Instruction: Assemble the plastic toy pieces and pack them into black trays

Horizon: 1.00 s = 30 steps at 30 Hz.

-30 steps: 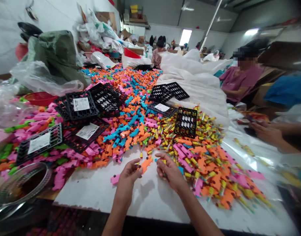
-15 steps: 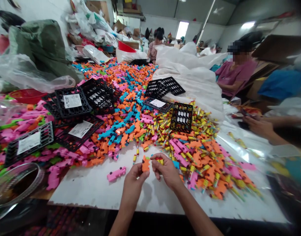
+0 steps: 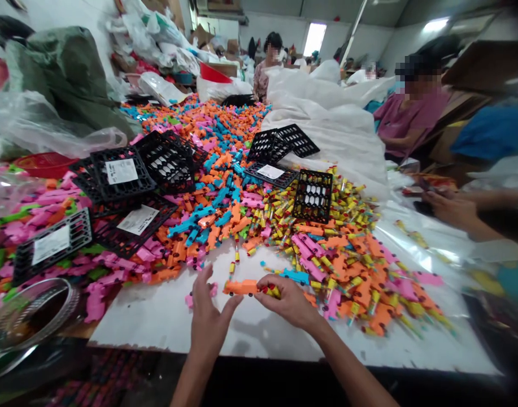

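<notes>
My right hand (image 3: 286, 297) grips the right end of an orange toy car (image 3: 240, 287), held level just above the white board (image 3: 157, 328). Small yellow-and-red tubes (image 3: 273, 290) are tucked into the same hand. Beside the car's left end, my left hand (image 3: 210, 311) is open, thumb and fingers apart, holding nothing. A pink toy car (image 3: 189, 301) lies partly hidden behind it. Just beyond, a loose yellow tube (image 3: 232, 268) rests on the board. A blue toy car (image 3: 296, 276) lies right behind my right hand.
Mixed toy cars (image 3: 216, 198) spread far back, with yellow tubes (image 3: 275, 217) heaped at right. Black trays (image 3: 313, 195) lie on the piles, several more (image 3: 123, 175) at left. A clear bowl (image 3: 70, 308) stands front left. A person in pink (image 3: 415, 118) and another's hand (image 3: 449, 209) are at right.
My left hand has let go of the orange car, opened and moved left. The car has turned from upright to lying level, now in my right hand.
</notes>
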Each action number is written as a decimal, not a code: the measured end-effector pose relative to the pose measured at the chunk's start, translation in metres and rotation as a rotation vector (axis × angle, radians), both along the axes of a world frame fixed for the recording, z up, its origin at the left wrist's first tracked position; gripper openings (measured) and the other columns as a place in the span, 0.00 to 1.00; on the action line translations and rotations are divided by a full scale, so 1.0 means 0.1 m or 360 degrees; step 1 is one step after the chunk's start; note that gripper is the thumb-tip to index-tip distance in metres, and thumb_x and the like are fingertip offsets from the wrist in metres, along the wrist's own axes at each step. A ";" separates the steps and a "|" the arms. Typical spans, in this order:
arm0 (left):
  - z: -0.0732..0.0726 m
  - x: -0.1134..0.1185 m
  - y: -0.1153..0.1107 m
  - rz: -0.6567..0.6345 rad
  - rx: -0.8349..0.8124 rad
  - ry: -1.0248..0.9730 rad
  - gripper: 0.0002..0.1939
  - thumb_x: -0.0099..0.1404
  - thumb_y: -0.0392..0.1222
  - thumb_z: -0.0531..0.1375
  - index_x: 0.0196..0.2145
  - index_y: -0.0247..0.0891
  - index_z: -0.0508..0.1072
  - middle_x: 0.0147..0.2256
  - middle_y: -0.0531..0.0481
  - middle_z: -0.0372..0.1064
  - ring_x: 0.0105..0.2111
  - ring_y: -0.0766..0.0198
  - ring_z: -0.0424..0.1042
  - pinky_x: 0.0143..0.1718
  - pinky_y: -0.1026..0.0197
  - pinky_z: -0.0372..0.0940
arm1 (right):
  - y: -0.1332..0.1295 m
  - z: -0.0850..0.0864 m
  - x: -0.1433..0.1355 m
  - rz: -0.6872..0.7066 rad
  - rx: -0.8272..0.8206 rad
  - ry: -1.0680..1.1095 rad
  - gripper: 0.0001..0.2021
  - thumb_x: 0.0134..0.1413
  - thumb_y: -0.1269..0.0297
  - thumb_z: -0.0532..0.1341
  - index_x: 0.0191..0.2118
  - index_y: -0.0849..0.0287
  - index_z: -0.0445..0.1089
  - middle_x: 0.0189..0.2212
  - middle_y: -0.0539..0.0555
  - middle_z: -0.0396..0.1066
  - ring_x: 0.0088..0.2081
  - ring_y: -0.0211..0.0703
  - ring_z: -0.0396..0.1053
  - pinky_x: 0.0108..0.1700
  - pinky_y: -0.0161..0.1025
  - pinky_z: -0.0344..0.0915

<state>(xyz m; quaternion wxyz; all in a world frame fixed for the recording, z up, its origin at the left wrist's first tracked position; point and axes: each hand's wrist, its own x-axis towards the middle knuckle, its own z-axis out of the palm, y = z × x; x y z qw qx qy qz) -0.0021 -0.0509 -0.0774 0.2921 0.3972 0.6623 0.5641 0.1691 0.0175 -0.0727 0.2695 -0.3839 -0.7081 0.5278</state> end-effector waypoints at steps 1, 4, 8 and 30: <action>0.01 -0.05 0.00 -0.0146 -0.0005 0.0213 0.29 0.50 0.51 0.69 0.50 0.46 0.70 0.53 0.45 0.67 0.56 0.51 0.62 0.56 0.47 0.58 | 0.01 0.01 0.01 0.0075 0.0049 -0.0037 0.06 0.54 0.61 0.61 0.33 0.57 0.71 0.28 0.48 0.69 0.30 0.36 0.64 0.32 0.33 0.59; 0.03 -0.10 -0.01 -0.0476 -0.0100 0.0333 0.12 0.57 0.51 0.63 0.37 0.44 0.75 0.37 0.49 0.72 0.42 0.56 0.70 0.47 0.53 0.64 | -0.01 0.03 0.03 0.0163 0.0107 -0.0124 0.08 0.57 0.59 0.59 0.39 0.56 0.70 0.30 0.48 0.68 0.30 0.36 0.63 0.32 0.33 0.58; 0.06 -0.07 -0.04 -0.0439 -0.0116 0.0211 0.09 0.59 0.48 0.62 0.35 0.42 0.75 0.35 0.51 0.71 0.38 0.60 0.70 0.41 0.58 0.63 | -0.07 0.04 0.06 0.0076 0.0096 -0.0130 0.10 0.63 0.58 0.54 0.46 0.55 0.62 0.34 0.48 0.66 0.33 0.36 0.64 0.36 0.34 0.60; -0.04 -0.12 -0.14 -0.0440 -0.0227 0.0219 0.15 0.56 0.57 0.62 0.30 0.42 0.76 0.28 0.51 0.72 0.32 0.59 0.70 0.35 0.58 0.64 | -0.13 -0.05 0.02 0.0460 0.0908 -0.0540 0.10 0.62 0.70 0.51 0.44 0.57 0.68 0.33 0.55 0.70 0.36 0.42 0.67 0.36 0.37 0.62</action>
